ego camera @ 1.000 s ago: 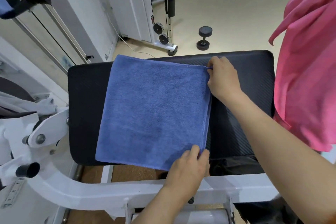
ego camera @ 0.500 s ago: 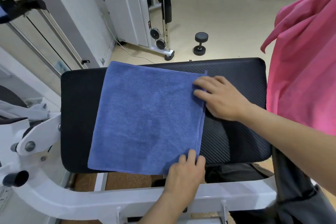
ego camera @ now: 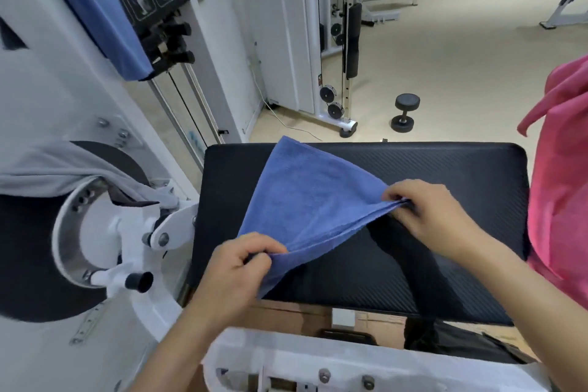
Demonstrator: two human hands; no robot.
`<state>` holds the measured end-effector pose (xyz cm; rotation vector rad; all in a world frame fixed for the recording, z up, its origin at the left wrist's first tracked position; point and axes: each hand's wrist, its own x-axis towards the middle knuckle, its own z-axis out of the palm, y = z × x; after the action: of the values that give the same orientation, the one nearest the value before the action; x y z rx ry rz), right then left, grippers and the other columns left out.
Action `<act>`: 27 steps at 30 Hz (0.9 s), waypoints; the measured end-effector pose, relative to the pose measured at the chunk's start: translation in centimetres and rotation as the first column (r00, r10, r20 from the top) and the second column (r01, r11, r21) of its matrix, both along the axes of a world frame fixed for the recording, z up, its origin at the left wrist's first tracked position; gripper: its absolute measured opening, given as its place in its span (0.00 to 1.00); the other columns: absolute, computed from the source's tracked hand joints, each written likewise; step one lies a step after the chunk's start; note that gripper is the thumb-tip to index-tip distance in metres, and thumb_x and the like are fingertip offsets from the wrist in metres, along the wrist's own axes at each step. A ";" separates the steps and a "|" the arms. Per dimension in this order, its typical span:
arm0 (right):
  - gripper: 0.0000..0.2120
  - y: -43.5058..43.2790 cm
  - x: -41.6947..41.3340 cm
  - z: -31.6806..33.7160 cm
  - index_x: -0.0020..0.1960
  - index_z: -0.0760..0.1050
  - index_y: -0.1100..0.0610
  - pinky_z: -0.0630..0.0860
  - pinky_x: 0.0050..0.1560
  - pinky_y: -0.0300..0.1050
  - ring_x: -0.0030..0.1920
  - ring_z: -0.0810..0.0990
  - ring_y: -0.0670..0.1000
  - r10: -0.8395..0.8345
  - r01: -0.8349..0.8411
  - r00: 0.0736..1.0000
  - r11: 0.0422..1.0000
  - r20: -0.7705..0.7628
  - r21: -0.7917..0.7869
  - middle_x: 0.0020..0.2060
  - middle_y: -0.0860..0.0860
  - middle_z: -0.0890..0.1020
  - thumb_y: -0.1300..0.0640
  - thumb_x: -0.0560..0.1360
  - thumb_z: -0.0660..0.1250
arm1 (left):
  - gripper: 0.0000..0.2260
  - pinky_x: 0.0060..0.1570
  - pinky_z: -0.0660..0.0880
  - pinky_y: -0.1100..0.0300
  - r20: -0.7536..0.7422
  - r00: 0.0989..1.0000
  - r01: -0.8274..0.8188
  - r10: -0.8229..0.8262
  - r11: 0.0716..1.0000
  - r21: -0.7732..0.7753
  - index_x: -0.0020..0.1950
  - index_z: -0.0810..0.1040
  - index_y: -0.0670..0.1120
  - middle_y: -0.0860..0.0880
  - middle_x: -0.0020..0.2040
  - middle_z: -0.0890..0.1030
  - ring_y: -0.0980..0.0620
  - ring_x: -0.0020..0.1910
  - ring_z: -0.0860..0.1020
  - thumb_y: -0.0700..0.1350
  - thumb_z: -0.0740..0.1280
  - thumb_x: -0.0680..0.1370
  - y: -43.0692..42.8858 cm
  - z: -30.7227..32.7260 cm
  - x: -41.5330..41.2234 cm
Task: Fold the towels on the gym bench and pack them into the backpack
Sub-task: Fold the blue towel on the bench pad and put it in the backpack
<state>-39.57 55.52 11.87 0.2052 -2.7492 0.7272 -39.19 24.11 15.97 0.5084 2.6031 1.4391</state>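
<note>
1. While its far corner lies on the bench (ego camera: pixel 445 169) at 11 o'clock, the towel (ego camera: pixel 311 200) hangs lifted between both hands.
2. Left hand (ego camera: pixel 237 267) pinches the near corner at 7 o'clock.
3. Right hand (ego camera: pixel 426 216) pinches the bunched edge at 3 o'clock.
4. Pink cloth (ego camera: pixel 560 169) hangs far right.

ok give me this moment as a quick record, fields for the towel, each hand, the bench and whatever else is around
towel: blue towel, right edge lifted, far corner on the bench
left hand: pinches the near corner
right hand: pinches the far right corner
bench: black pad
nearby: pink towel at right; dumbbell on floor
</note>
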 end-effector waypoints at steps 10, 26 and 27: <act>0.11 -7.7 6.4 11.7 0.48 0.71 0.42 0.73 0.44 0.45 0.43 0.75 0.45 0.210 -0.211 0.974 0.978 -0.088 0.001 0.42 0.40 0.76 0.59 0.76 0.63 | 0.04 0.34 0.74 0.62 0.067 0.998 0.024 -0.023 1.000 -0.012 0.40 0.87 0.48 0.48 0.41 0.84 0.54 0.35 0.78 0.39 0.73 0.69 -13.4 5.6 0.8; 0.03 -16.6 19.8 14.4 0.46 0.81 0.50 0.72 0.41 0.46 0.41 0.79 0.51 0.029 0.006 0.996 0.914 -0.079 0.405 0.41 0.45 0.81 0.53 0.74 0.72 | 0.06 0.42 0.70 0.49 0.047 0.994 -0.101 0.098 0.991 0.083 0.37 0.87 0.47 0.45 0.38 0.85 0.46 0.37 0.74 0.37 0.78 0.67 -24.3 6.2 7.6; 0.03 -16.9 20.4 14.2 0.46 0.81 0.51 0.71 0.41 0.45 0.41 0.79 0.51 0.005 0.029 0.996 0.920 -0.086 0.391 0.40 0.45 0.81 0.53 0.73 0.72 | 0.05 0.42 0.70 0.48 0.048 0.994 -0.105 0.100 0.990 0.098 0.37 0.87 0.48 0.44 0.39 0.85 0.46 0.37 0.74 0.39 0.79 0.66 -24.5 6.3 7.8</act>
<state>-19.13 38.63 26.11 0.2945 -2.7806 0.1488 -31.35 -0.40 22.25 0.3549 2.5686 1.5999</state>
